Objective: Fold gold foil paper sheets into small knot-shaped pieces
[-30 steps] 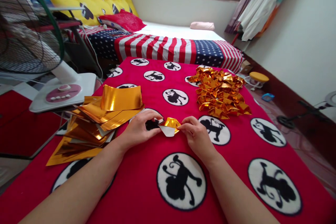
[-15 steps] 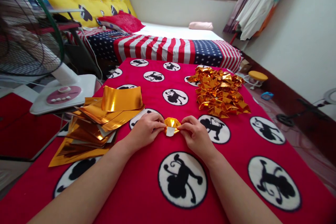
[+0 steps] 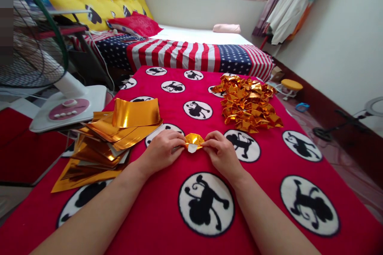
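Observation:
A small folded piece of gold foil paper (image 3: 194, 139) with a white underside showing is held between both hands, over the red cloth with monkey prints (image 3: 155, 215). My left hand (image 3: 164, 147) pinches its left end between thumb and fingers. At its right end, my right hand (image 3: 220, 149) pinches it the same way. Flat gold foil sheets (image 3: 136, 113) lie in an uneven stack beyond my left forearm. On the far right of the cloth rests a heap of folded gold pieces (image 3: 248, 103).
A fan (image 3: 68, 103) stands at the left beside the cloth. Behind is a bed with a striped and starred cover (image 3: 179, 53). At the right are a yellow stool (image 3: 291, 85), a blue item (image 3: 302, 106) on the floor and a stand with a ring (image 3: 374, 107).
The view has shifted slightly. Both hands still pinch the folded piece, whose ends look drawn out a little more, and its white part looks smaller.

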Demonstrator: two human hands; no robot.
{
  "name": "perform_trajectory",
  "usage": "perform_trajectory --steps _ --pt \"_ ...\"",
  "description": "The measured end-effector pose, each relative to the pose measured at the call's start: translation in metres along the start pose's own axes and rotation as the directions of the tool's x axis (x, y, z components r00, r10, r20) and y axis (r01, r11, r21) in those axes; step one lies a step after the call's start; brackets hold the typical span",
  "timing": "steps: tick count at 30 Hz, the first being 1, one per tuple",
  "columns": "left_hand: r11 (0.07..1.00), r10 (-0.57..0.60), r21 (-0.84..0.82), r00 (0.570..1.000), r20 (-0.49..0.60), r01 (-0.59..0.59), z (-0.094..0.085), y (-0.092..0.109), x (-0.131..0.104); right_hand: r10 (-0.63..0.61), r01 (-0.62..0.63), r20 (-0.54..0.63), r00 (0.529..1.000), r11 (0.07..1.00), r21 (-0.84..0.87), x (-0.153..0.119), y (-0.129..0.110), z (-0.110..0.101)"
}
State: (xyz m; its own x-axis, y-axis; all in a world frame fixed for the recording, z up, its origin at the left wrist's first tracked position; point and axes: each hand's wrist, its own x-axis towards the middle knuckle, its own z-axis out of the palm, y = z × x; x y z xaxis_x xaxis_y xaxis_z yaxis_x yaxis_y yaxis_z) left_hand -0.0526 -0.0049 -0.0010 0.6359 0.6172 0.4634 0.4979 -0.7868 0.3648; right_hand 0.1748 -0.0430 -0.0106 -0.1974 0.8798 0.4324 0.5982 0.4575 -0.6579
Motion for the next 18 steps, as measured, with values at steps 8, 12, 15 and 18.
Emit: perform_trajectory --steps 8,12,15,18 --pt "0.997 0.059 0.047 0.998 -0.005 -0.058 -0.0005 0.0002 0.0017 -0.064 0.065 0.017 0.998 0.996 -0.066 -0.0001 0.0001 0.0002" --pt "0.995 0.074 0.076 0.997 -0.027 -0.072 0.0012 0.0012 0.0017 -0.058 0.060 0.023 0.998 0.991 -0.119 0.0002 -0.0031 0.0008" --pt "0.991 0.086 0.104 0.995 -0.049 -0.080 0.0028 0.0017 0.0007 -0.047 0.049 0.015 0.999 0.985 -0.164 -0.0008 -0.0052 0.0015" --pt "0.990 0.071 0.127 0.996 -0.054 -0.064 0.0029 0.0022 0.0001 -0.037 0.038 0.013 0.999 0.982 -0.186 -0.0017 -0.0060 0.0020"
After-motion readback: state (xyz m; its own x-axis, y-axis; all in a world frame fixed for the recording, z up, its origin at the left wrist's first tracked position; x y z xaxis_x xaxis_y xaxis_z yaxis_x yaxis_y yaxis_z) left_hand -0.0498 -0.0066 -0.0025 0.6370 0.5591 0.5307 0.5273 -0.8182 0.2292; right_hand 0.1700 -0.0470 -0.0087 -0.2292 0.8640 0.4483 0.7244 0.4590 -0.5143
